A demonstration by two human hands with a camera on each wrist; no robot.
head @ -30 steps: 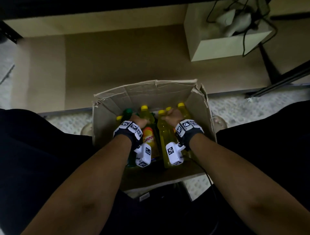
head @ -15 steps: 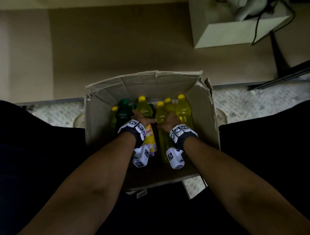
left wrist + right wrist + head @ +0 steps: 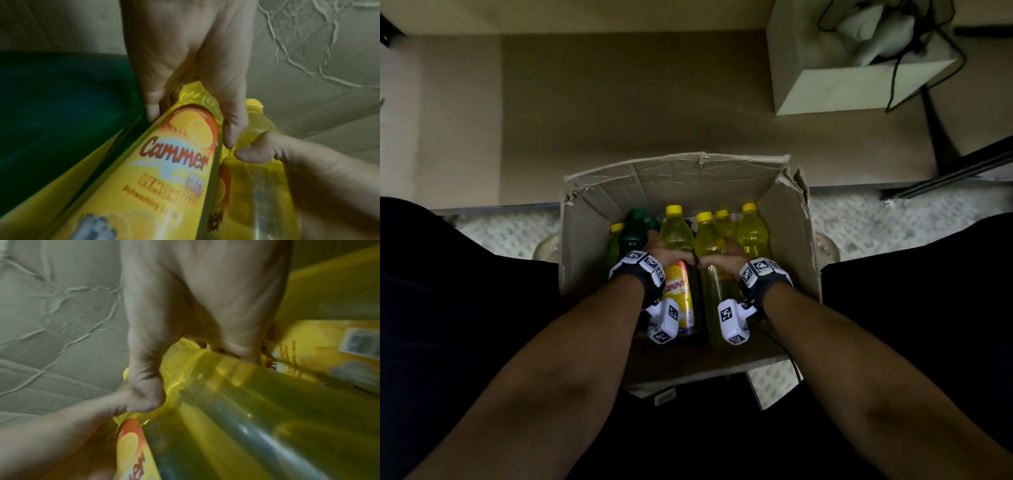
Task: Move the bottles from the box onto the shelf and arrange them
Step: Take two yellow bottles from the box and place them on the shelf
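Note:
An open cardboard box point(image 3: 599, 260) sits between my knees and holds several yellow bottles and a dark green bottle point(image 3: 632, 231). My left hand point(image 3: 664, 251) grips a yellow lemon bottle point(image 3: 677, 240) with a "Cammer" label point(image 3: 176, 155) around its shoulder. My right hand point(image 3: 722, 255) grips the neighbouring yellow bottle point(image 3: 709, 240) the same way; its clear back faces the right wrist camera point(image 3: 236, 394). Both thumbs nearly meet between the two bottles. More yellow bottles point(image 3: 751, 231) stand behind to the right. The brown shelf board point(image 3: 640, 102) lies beyond the box.
A pale box point(image 3: 859, 78) with white gear and black cables stands on the shelf at the back right. A black metal shelf post point(image 3: 945, 174) runs on the right. Speckled floor point(image 3: 859, 222) shows on both sides of the box. My dark trousers flank it.
Both hands slid from the bottle tops down to the shoulders and closed round them. The head view has shifted slightly so that the box sits lower and closer.

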